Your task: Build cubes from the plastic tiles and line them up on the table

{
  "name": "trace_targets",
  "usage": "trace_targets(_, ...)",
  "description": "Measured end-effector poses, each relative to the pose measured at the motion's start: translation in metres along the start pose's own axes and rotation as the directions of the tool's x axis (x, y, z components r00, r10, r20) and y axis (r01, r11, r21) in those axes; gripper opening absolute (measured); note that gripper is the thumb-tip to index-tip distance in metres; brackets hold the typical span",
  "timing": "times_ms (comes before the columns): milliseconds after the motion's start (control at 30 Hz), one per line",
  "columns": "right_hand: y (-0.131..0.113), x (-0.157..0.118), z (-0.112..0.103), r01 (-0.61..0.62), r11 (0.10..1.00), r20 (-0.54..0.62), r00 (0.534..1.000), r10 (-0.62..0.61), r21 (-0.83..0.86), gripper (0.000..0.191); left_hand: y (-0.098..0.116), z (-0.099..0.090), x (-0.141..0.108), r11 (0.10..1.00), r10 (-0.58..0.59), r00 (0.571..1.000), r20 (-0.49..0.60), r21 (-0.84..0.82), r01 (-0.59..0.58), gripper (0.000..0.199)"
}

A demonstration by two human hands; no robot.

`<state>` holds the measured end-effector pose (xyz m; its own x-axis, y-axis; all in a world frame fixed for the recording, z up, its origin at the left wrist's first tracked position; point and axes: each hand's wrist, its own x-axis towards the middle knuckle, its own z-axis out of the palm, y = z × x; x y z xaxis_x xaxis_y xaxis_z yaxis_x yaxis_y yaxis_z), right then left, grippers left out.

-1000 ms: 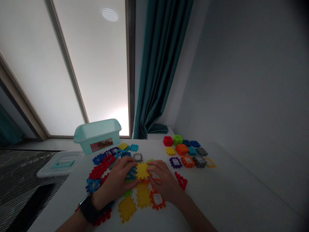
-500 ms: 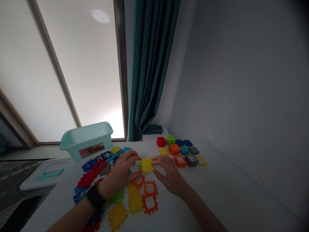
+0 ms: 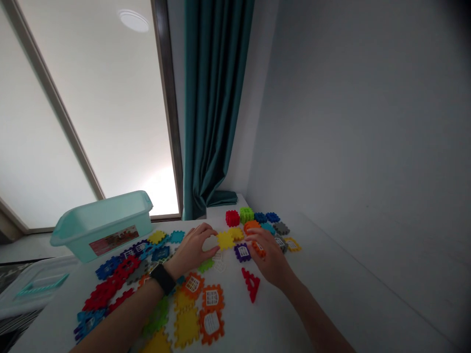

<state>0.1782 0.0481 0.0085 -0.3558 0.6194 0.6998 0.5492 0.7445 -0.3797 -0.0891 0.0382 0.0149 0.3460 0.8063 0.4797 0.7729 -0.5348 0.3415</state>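
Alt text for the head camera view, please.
The left hand sits beside a yellow piece and the right hand touches an orange piece, among colourful plastic puzzle pieces on a white table. A pale green box stands behind them.

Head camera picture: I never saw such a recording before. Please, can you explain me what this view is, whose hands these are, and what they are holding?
This picture comes from one camera worn on a person's head, looking forward and down, so the two bare arms are that person's own. On a white table lie many colourful plastic interlocking pieces, some with white window shapes, near a pale green plastic box. The left hand lies beside a yellow piece and seems to hold nothing. The right hand has its fingers on a small orange piece, but I cannot tell whether it is gripped.
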Motion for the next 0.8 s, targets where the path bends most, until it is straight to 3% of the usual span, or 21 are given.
trace_targets(167, 0.019, -0.008, -0.007, -0.075, 0.997, -0.091, 0.993, 0.073, -0.014, 0.017, -0.016, 0.022, 0.021, 0.996, -0.065, 0.995, 0.079, -0.056, 0.07, 0.023)
trace_targets(400, 0.017, -0.013, -0.014, -0.09, 0.996, -0.092, 0.992, 0.087, -0.019, 0.017, -0.022, 0.05, 0.046, 0.987, -0.079, 0.992, 0.098, -0.134, 0.092, 0.027)
trace_targets(800, 0.008, -0.012, -0.015, -0.079, 0.996, -0.091, 0.993, 0.075, -0.033, 0.017, -0.033, 0.07, 0.059, 0.972, -0.108, 0.986, 0.129, -0.195, 0.132, 0.028)
